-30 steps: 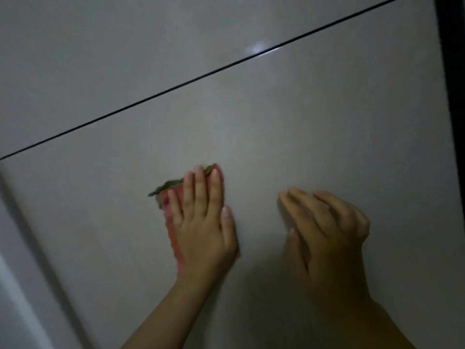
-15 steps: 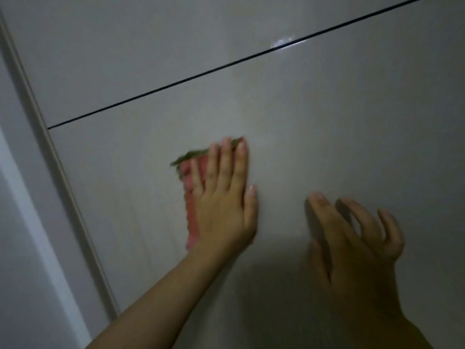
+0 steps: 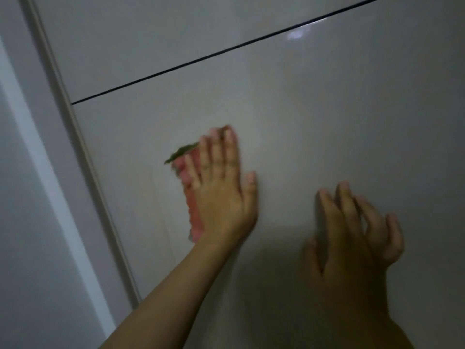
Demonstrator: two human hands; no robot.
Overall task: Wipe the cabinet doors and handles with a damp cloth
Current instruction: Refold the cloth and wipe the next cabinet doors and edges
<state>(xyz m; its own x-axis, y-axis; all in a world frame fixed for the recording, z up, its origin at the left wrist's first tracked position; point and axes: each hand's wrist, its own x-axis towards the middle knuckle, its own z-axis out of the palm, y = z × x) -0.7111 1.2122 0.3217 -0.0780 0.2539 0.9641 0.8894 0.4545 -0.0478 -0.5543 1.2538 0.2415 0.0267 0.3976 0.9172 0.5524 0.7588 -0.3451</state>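
Note:
A glossy white cabinet door [image 3: 327, 127] fills the head view. My left hand [image 3: 221, 195] lies flat on it with straight fingers, pressing a pink cloth [image 3: 193, 210] with a green edge against the panel. Most of the cloth is hidden under the palm. To its right, my right hand [image 3: 357, 238] rests with spread fingertips on the same door and holds nothing. No handle is in view.
A thin dark gap [image 3: 226, 50] separates this door from the panel above it [image 3: 151, 34]. The door's left edge [image 3: 100, 210] runs diagonally, with a grey-white wall or frame [image 3: 37, 197] beyond it.
The view has shifted so the door's left edge and the wall came into sight. My left hand and the cloth slid over the door; my right hand's fingers have spread out straighter.

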